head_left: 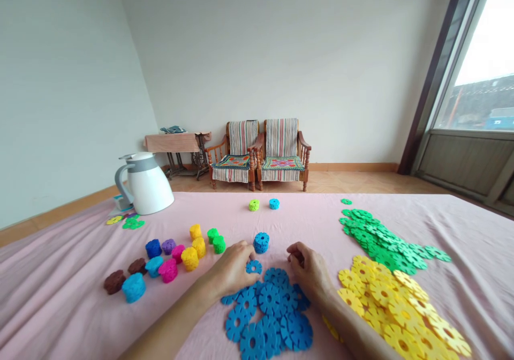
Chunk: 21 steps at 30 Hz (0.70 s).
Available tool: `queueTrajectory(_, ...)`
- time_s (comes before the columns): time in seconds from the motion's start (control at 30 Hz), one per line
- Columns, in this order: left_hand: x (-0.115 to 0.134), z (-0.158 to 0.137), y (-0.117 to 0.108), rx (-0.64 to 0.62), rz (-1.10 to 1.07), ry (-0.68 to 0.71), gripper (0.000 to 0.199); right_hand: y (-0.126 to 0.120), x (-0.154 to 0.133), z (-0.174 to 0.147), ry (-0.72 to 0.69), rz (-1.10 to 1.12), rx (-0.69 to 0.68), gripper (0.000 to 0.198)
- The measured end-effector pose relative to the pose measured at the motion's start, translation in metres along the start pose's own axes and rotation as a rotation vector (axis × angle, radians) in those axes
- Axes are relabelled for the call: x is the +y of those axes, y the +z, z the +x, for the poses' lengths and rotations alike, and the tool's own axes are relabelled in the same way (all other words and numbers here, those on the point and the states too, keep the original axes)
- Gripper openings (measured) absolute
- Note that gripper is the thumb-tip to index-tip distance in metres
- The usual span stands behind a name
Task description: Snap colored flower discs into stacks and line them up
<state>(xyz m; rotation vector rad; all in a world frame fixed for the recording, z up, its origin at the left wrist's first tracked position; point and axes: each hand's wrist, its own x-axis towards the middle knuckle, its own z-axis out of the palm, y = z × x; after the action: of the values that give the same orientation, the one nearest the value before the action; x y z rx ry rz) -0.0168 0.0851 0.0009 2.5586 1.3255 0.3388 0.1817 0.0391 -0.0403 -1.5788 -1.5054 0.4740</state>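
My left hand (237,263) rests near the middle of the table, thumb and fingers apart around a single blue notched disc (254,267). That disc lies face up in the gap; whether the fingertips press on it is hard to see. Just past my left fingertips stands a short stack of blue discs (261,243). My right hand (307,266) is to the right of the stack, apart from it, with loosely bent fingers and nothing visible in them. Below and between both hands spreads a loose pile of blue snowflake discs (270,298).
Yellow discs (385,295) and green discs (373,237) lie in heaps at right. Several coloured stacks, including a brown one (115,282), stand at left. A white jug (149,186) is at the back left. Small lime (254,205) and light-blue stacks (274,204) stand near the far edge.
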Motion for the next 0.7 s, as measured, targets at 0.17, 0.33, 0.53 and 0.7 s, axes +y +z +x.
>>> queueTrajectory(0.17,0.007,0.001,0.002,0.017,0.082,-0.013,0.022,0.000,0.001,0.000,0.006,-0.002,-0.001,0.021)
queueTrajectory(0.33,0.013,-0.004,0.005,0.041,0.130,0.029,0.021,0.000,0.001,0.000,-0.001,-0.005,-0.006,0.021)
queueTrajectory(0.53,0.013,-0.007,-0.002,0.100,0.091,0.072,0.023,0.000,0.001,-0.001,-0.012,-0.012,-0.001,0.021)
queueTrajectory(0.7,0.012,0.008,-0.028,0.202,0.003,0.032,0.017,0.001,0.001,-0.001,-0.013,-0.016,-0.002,0.020)
